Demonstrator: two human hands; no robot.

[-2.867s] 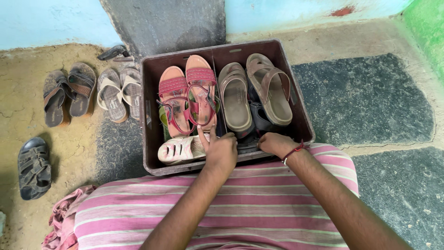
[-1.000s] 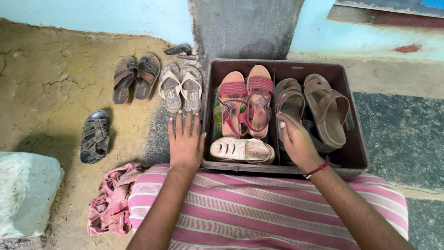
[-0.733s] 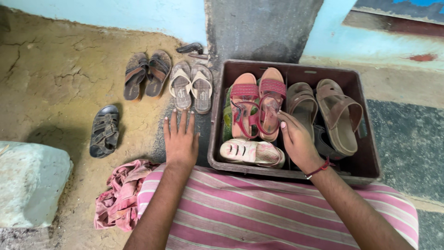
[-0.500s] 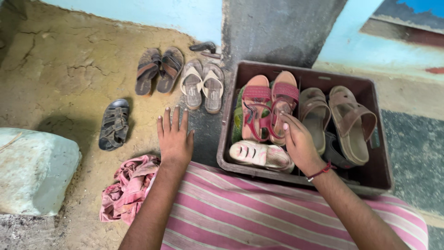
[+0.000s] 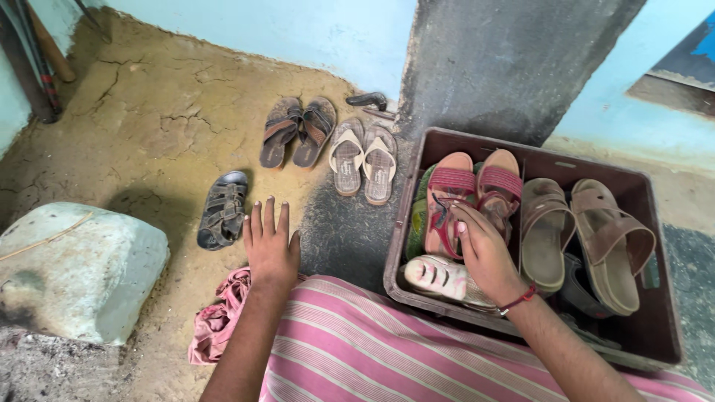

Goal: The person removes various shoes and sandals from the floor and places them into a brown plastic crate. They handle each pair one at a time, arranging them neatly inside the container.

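**Pink sandals under the right hand, in a brown crate**

Brown plastic crate (image 5: 655, 223) stands on the floor by the blue wall, and it is full of footwear. From the head camera, the right hand (image 5: 488, 257) lies inside it, fingers bent down over the pair of pink sandals (image 5: 469, 197); whether this grip is closed on a strap I cannot tell. Just below the hand lies a white shoe (image 5: 439, 275), and to the right is a pair of tan sandals (image 5: 581, 238).

Outside the crate, the left hand (image 5: 269, 249) is open and flat, fingers spread, holding nothing, low over the earthen floor (image 5: 149, 134). Near its fingertips lies one dark sandal (image 5: 223, 211). A pink cloth (image 5: 220, 320) lies beside the wrist.
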